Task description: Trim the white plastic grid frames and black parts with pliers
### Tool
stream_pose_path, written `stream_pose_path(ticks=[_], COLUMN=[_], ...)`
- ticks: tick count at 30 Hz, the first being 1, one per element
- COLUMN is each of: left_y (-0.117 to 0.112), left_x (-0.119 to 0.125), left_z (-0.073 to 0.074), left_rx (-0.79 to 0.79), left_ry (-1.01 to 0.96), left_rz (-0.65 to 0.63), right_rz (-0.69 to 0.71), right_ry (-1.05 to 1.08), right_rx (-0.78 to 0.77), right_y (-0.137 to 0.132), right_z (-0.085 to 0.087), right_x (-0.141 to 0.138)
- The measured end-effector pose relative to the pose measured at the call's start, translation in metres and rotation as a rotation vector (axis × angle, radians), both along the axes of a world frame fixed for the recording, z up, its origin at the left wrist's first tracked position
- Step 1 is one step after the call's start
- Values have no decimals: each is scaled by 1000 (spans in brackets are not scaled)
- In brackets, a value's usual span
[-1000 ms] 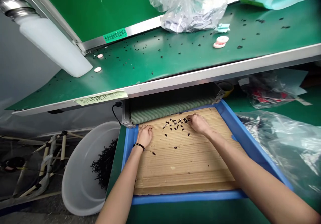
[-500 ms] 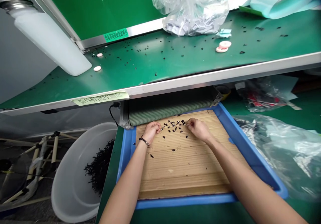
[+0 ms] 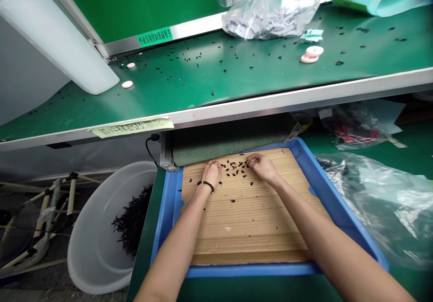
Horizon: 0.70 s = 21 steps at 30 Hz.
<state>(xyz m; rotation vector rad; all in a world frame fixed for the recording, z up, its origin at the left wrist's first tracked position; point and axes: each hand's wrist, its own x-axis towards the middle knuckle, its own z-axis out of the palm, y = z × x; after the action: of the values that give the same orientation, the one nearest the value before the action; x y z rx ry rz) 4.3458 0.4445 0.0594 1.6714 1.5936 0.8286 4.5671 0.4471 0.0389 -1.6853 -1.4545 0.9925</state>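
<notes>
While both hands are working over the mat (image 3: 250, 221), the dark bits (image 3: 233, 169) are lying in a loose cluster between them, near the far edge of the tray (image 3: 169, 203), with a few strays closer in. The left hand (image 3: 211, 174), wearing a bead bracelet (image 3: 205, 185), is resting on the mat with its grip curled together, and the right hand (image 3: 264, 167) is reaching in with its grip drawn together at the fingertips; whether either is clamped on a bit is too small to tell. Left of the tray, a white tub (image 3: 91, 257) is holding a heap of dark strands (image 3: 131, 218). Beyond the tray, the green counter (image 3: 203, 85) is carrying more specks and a plastic bag (image 3: 267, 9) of paper. Right of the tray, a clear bag (image 3: 382, 203) is lying crumpled
</notes>
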Motion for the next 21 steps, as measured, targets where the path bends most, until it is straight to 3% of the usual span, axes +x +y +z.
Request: stream_pose_path(ticks=[6, 14, 17, 21], left_y=[5, -4, -7, -3], left_x=[-5, -13, -9, 11], left_z=[1, 8, 7, 0], left_rx=[-71, -251, -280, -273], left_ry=[-249, -729, -758, -617], left_rz=[69, 44, 7, -18], right_rz=[95, 171, 221, 272], right_ry=[-385, -576, -625, -696], right_rx=[-12, -5, 3, 10], right_y=[11, 12, 9, 3], right_z=[1, 5, 6, 7], right_x=[-4, 2, 8, 11])
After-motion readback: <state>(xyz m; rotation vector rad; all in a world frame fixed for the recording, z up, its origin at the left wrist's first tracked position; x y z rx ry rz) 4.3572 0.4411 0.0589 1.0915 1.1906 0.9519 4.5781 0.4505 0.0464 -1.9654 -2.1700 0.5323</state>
